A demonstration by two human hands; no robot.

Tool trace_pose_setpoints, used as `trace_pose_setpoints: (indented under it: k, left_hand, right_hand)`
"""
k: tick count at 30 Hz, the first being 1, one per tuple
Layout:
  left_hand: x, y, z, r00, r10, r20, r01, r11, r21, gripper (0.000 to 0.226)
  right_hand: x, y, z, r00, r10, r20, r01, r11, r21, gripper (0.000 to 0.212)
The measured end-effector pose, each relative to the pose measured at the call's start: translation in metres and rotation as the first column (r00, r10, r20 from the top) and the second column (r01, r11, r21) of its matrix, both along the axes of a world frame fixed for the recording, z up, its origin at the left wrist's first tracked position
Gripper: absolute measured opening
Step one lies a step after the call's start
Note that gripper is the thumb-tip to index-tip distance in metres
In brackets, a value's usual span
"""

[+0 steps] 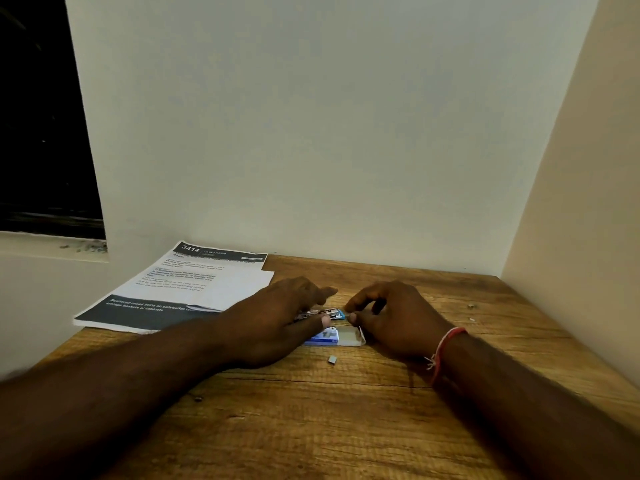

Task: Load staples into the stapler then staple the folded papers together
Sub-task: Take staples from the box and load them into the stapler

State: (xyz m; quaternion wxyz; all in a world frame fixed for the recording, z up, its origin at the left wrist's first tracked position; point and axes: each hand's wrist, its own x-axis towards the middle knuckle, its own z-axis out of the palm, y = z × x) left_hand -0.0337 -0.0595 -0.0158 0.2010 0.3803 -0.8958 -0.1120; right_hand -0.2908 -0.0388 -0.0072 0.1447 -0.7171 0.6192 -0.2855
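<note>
Forearms in close; your left hand [277,317] grips the small stapler [334,313] mid-table, thumb on top, mostly hiding it. Your right hand [391,317] pinches its blue end; whether staples sit between those fingertips is too small to tell. Risk: the strip goes in skewed or snaps, like the loose staple piece [332,359] by the open staple box [343,338]. Folded papers [173,289] sit at the wooden table [346,427] left edge; your forearm could shove them off.
</note>
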Motion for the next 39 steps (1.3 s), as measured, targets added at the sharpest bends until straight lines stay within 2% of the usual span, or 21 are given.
trace_pose_setpoints:
  k: [3, 5, 9, 11, 25, 28, 33, 39]
  left_hand:
    - [0.006, 0.003, 0.009, 0.999, 0.024, -0.043, -0.024, 1.000, 0.015, 0.048]
    - [0.012, 0.000, 0.014, 0.999, 0.010, -0.034, -0.010, 1.000, -0.003, 0.040]
    - [0.020, -0.004, 0.018, 0.996, -0.073, -0.055, 0.069, 0.995, -0.071, 0.040]
    - [0.019, -0.001, 0.020, 0.997, -0.077, -0.029, 0.075, 0.995, -0.063, 0.041]
    - [0.015, 0.007, 0.027, 0.999, -0.002, 0.040, 0.004, 0.999, -0.043, 0.033]
    - [0.015, 0.010, 0.030, 0.998, 0.013, 0.057, -0.012, 1.000, -0.025, 0.031]
    - [0.015, 0.008, 0.030, 0.997, 0.023, 0.067, -0.021, 0.999, -0.040, 0.031]
    - [0.016, 0.009, 0.031, 0.995, 0.040, 0.097, -0.034, 0.997, -0.066, 0.036]
  right_hand:
    - [-0.012, 0.009, 0.013, 0.999, 0.041, -0.017, -0.042, 0.997, -0.067, 0.004]
    - [-0.017, 0.019, 0.027, 0.989, 0.138, -0.060, -0.142, 0.987, -0.078, 0.004]
    - [-0.007, 0.040, 0.040, 0.910, 0.378, -0.172, -0.374, 0.926, 0.057, 0.020]
    - [0.002, 0.046, 0.038, 0.888, 0.420, -0.190, -0.408, 0.908, 0.098, 0.024]
    - [0.013, 0.043, 0.029, 0.910, 0.380, -0.167, -0.374, 0.925, 0.065, 0.010]
    - [0.010, 0.044, 0.031, 0.906, 0.383, -0.180, -0.387, 0.922, 0.015, 0.008]
    - [-0.008, 0.036, 0.038, 0.959, 0.234, -0.163, -0.259, 0.953, -0.158, 0.007]
    - [-0.012, 0.028, 0.028, 0.967, 0.177, -0.184, -0.198, 0.975, -0.103, 0.014]
